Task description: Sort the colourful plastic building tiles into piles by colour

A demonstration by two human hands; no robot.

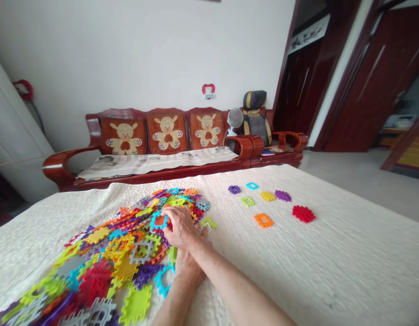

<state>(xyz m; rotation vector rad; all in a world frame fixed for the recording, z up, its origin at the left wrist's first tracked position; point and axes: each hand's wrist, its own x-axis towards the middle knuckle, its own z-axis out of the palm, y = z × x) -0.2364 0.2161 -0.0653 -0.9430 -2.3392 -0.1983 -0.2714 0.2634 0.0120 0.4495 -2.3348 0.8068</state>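
My right hand (pixel 181 227) reaches over the pile of plastic interlocking pieces (pixel 126 267), its thumb and fingers closed at the edge of a blue square frame piece (pixel 154 227). Beneath it my left hand (pixel 189 261) crosses underneath at the pile's right side; most of its fingers are hidden, and only a fingertip or thumb shows beside my right wrist. Close to the hands lie a white piece (pixel 205 227) and a lime green piece (pixel 209 222). Nearer me are a blue ring-like piece (pixel 158 283) and a lime green flat piece (pixel 137 304).
On the cream quilted cover (pixel 297 267), several pieces lie apart to the right, among them a red one (pixel 303 214), an orange frame (pixel 263 220) and a yellow one (pixel 267 196). Past the far edge stand a wooden sofa (pixel 61 158) and a small fan (pixel 235 118).
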